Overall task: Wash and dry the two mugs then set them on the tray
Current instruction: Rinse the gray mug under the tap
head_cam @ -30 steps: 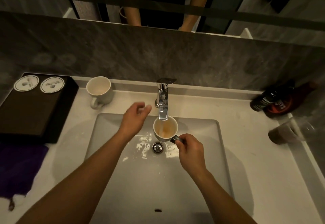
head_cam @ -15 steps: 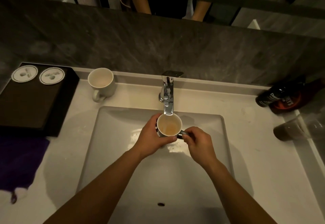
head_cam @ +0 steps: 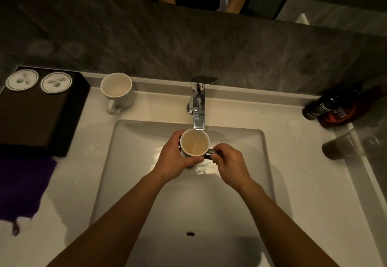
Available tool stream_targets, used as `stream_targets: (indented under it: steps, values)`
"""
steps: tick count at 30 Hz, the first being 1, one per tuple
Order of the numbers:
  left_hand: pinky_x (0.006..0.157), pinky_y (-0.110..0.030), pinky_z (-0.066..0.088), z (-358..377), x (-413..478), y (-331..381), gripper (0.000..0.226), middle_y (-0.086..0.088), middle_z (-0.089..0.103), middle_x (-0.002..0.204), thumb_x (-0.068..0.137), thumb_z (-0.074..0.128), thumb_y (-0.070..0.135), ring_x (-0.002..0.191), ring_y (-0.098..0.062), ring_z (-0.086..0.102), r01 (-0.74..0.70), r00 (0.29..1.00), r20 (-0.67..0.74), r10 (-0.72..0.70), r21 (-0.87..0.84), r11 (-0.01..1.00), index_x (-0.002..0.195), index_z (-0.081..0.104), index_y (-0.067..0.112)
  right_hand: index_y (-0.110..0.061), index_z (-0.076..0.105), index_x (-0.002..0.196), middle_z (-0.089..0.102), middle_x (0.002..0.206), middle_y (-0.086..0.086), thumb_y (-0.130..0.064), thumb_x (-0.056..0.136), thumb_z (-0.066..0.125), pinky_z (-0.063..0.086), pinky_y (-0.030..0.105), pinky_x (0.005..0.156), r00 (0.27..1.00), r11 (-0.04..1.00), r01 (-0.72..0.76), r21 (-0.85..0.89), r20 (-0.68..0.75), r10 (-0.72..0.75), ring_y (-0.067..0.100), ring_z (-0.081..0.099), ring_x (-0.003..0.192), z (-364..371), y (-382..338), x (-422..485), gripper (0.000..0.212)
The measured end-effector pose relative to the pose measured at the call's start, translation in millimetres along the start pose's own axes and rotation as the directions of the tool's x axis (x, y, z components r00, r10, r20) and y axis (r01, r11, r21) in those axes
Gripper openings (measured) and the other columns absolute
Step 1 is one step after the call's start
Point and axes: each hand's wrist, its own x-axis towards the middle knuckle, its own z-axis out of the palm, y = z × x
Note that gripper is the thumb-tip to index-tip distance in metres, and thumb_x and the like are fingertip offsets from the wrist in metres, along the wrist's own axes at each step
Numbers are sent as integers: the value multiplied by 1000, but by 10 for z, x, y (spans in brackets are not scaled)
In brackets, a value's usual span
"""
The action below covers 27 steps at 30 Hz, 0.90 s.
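Observation:
A dark mug (head_cam: pixel 195 142) with a pale inside sits under the chrome tap (head_cam: pixel 198 107) over the sink (head_cam: pixel 129 162), and a thin stream of water runs into it. My left hand (head_cam: pixel 174 160) wraps round the mug's left side. My right hand (head_cam: pixel 229 162) pinches its handle on the right. A second, white mug (head_cam: pixel 117 92) stands upright on the counter left of the tap. The black tray (head_cam: pixel 37 120) with two round paper coasters lies at the far left.
A purple cloth (head_cam: pixel 23 187) lies on the counter in front of the tray. Two dark bottles (head_cam: pixel 330 107) and a tipped glass (head_cam: pixel 345 146) lie at the right. A grey stone wall runs behind the counter.
My left hand has come from near the tap to grip the mug's side. The mug holds more water now. The view has shifted slightly closer.

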Motion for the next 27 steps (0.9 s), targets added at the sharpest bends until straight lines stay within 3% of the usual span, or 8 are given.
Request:
stream_targets:
  steps: [4, 8, 12, 16, 19, 22, 25, 27]
  values:
    - [87, -21, 50, 43, 42, 19, 91, 13, 59, 128, 61, 98, 34, 114, -7, 60, -18, 999, 43, 15, 49, 999, 134, 45, 37, -10, 67, 96, 62, 86, -2, -9, 95, 65, 37, 14, 63, 999, 996, 35, -79, 44, -31, 16, 55, 75, -115, 55, 57, 3]
    - [99, -33, 50, -38, 202, 127, 106, 6, 53, 141, 56, 96, 40, 122, -15, 56, -53, 990, 138, 33, 140, 989, 146, 41, 32, -10, 66, 96, 64, 92, 3, -12, 97, 61, 43, 29, 68, 980, 982, 147, -119, 149, -129, 18, 56, 80, -242, -33, 216, 5]
    - [87, -27, 50, -21, 189, 141, 88, 4, 57, 128, 57, 96, 34, 113, -16, 60, 14, 997, 78, -25, 132, 991, 129, 46, 34, -13, 72, 103, 68, 98, 1, -14, 97, 62, 47, 27, 76, 979, 981, 180, -68, 105, -172, 14, 59, 86, -247, -95, 317, 11]
    - [81, -23, 45, 78, 83, 51, 89, 1, 53, 129, 60, 97, 36, 111, -17, 57, 72, 997, -26, -69, 117, 991, 131, 44, 25, -20, 67, 123, 67, 114, -7, -20, 99, 63, 47, 13, 78, 999, 976, -46, 214, 7, 45, 3, 63, 94, -62, -54, 199, 24]
    - [72, -17, 44, 124, 23, 36, 85, 5, 54, 124, 65, 97, 33, 106, -12, 57, 118, 992, -50, -117, 33, 992, 131, 43, 25, -28, 65, 122, 70, 114, -10, -25, 103, 55, 54, 29, 89, 977, 901, -198, 387, 8, 211, 10, 66, 104, 104, 29, 109, 21]
    - [64, -15, 54, 168, 6, 44, 71, 3, 56, 117, 76, 90, 24, 100, -9, 59, 210, 977, -7, -213, -121, 970, 128, 43, 23, -26, 64, 120, 70, 115, -4, -29, 107, 47, 53, 44, 98, 939, 813, -340, 473, 129, 318, 18, 65, 111, 216, 47, 71, 22]
    - [83, -40, 65, 211, 19, 48, 56, -6, 53, 127, 88, 78, 21, 107, -25, 65, 321, 947, 103, -304, -340, 884, 131, 42, 25, -27, 61, 126, 66, 126, 4, -39, 108, 40, 58, 48, 92, 889, 659, -457, 598, 281, 362, 25, 63, 118, 273, 17, 38, 30]
    - [84, -49, 64, 253, 12, 35, 50, -10, 51, 133, 94, 69, 24, 114, -32, 63, 397, 918, 196, -346, -469, 789, 137, 43, 27, -25, 61, 123, 66, 126, 8, -40, 107, 39, 61, 52, 89, 880, 548, -467, 694, 307, 362, 27, 64, 117, 298, -6, 32, 32]
